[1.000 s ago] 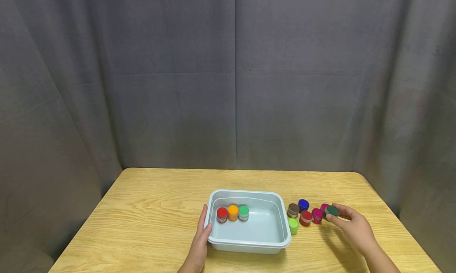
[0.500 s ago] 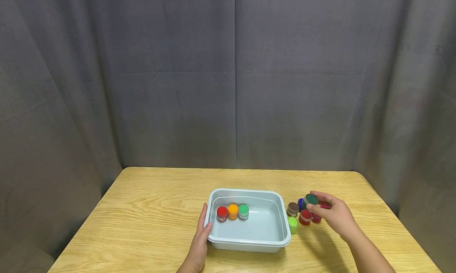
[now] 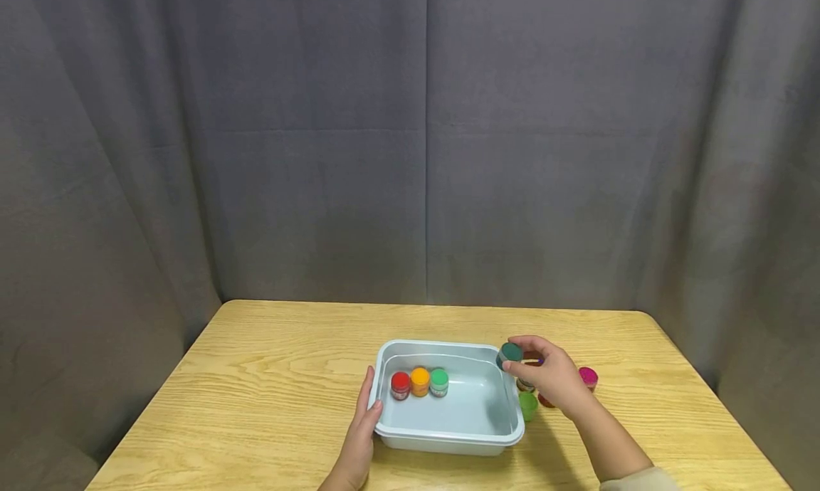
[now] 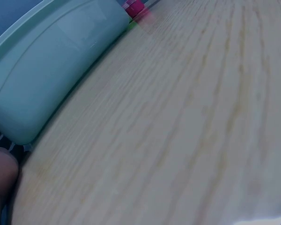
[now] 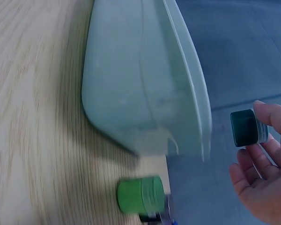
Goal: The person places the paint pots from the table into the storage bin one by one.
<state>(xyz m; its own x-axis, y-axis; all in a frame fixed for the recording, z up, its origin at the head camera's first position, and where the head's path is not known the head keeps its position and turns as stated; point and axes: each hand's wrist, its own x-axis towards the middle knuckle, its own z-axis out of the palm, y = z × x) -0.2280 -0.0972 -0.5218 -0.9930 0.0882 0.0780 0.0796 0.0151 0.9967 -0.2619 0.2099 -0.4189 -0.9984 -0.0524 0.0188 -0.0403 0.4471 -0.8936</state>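
My right hand pinches a small dark green paint jar between thumb and fingers. It holds the jar above the right rim of a pale blue plastic tub. The right wrist view shows the same green jar at the fingertips, away from the tub wall. My left hand holds the tub's left side, thumb over the rim and fingers along the outside. Inside the tub, a red jar, an orange jar and a light green jar stand in a row.
Right of the tub stand more jars, partly hidden by my right hand: a lime green jar close to the tub wall and a magenta jar farther right. A wooden table carries everything, with grey curtains around it.
My right hand has carried the dark green jar leftward from the group of jars to the tub's right rim. The left hand and the tub have stayed in place.
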